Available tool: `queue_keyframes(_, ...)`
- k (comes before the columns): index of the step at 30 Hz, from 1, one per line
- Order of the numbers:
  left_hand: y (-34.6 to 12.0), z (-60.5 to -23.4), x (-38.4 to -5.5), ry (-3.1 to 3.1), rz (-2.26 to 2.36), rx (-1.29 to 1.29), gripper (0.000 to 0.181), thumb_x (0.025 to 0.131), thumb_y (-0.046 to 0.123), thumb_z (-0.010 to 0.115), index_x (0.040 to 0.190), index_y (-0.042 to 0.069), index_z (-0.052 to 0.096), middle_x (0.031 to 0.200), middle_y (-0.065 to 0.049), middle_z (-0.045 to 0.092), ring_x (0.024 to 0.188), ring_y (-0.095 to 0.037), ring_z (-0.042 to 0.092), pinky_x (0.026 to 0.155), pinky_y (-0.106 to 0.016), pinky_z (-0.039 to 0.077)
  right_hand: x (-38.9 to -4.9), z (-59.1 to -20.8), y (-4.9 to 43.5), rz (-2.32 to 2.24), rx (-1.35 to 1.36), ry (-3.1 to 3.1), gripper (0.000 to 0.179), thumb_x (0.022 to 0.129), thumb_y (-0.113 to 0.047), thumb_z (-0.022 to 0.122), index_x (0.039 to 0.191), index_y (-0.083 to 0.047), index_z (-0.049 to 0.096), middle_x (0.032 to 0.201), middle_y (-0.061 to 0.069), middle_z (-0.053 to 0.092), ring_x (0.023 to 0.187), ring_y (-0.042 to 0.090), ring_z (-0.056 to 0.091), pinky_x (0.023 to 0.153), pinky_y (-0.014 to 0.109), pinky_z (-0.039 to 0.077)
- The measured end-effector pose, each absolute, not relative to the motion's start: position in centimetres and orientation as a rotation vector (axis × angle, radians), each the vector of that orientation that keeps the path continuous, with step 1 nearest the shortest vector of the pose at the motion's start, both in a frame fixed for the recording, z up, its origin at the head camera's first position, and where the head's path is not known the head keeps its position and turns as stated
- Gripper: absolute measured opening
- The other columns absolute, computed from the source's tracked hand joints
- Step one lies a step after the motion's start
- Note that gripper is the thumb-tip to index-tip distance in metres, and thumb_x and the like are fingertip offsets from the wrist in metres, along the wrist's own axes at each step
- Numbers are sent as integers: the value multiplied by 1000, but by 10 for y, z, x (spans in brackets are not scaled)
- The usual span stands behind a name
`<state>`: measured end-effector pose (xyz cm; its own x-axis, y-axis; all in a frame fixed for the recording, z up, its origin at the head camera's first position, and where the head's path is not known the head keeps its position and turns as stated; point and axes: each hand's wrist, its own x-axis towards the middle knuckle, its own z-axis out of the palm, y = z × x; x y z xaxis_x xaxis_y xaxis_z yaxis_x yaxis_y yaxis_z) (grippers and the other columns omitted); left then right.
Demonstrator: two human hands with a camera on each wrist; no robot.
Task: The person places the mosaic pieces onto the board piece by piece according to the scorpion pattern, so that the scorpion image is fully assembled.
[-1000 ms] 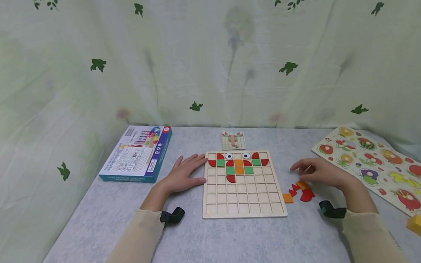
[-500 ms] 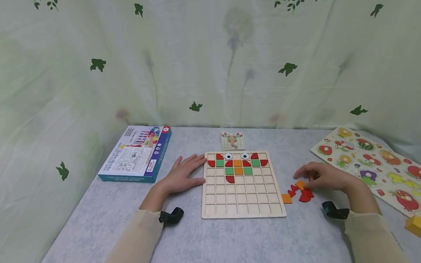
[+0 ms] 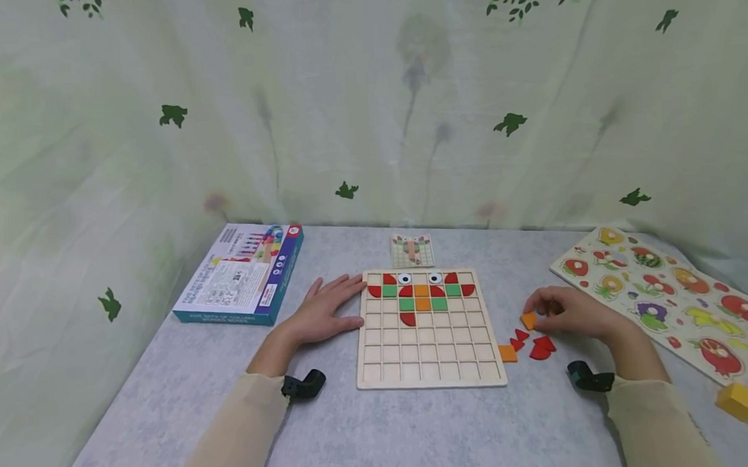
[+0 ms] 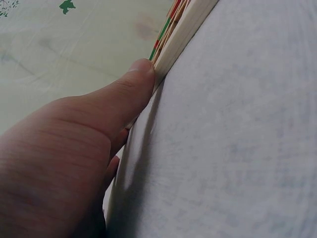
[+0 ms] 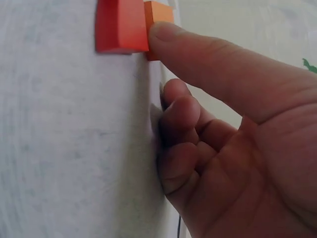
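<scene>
The right hand (image 3: 571,313) pinches an orange tile (image 3: 528,321) in its grip, which is closed up, with the thumb pressed flat on the tile's side in the right wrist view. The tile is just off the right side of the grid board (image 3: 431,383), above a small group of red pieces (image 3: 540,353) on the desk (image 3: 334,440). Whether it is lifted clear of the desk is hard to tell from these angles. Another orange tile (image 3: 508,354) lies just beside the board's right edge, lower down.

The left hand (image 3: 327,313) lies at the board's left edge with its grip spread and relaxed; the left wrist view shows the thumb against the wooden side.

On the board, two eye tiles (image 3: 404,279) sit in the top row among red pieces. Below them run red, green and orange tiles, then a green, orange and green row, and a single red piece under the left green one.

A small pattern card (image 3: 412,250) lies beyond the board's far edge. To its left is a box (image 3: 236,276) with a blue side. On the right lie a fruit picture sheet (image 3: 643,279) and, by its near corner, a yellow block (image 3: 740,402). A pale curtain (image 3: 341,87) with dark green shapes hangs behind the desk.
</scene>
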<state>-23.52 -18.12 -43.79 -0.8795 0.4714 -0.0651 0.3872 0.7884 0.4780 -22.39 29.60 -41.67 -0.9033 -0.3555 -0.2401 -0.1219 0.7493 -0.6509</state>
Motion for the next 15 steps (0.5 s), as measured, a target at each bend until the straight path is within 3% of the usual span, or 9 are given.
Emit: queue_keyframes(15,-180,-437,-235,2808,681,689,76,93,50,65,157,25,33,167,2,26,158,-27,13,124,-61,-4,-225,-416,283,-963,-217,2674,25,91,-19,73,110,-8,61,94,7,56,91,23,52,72,30,46)
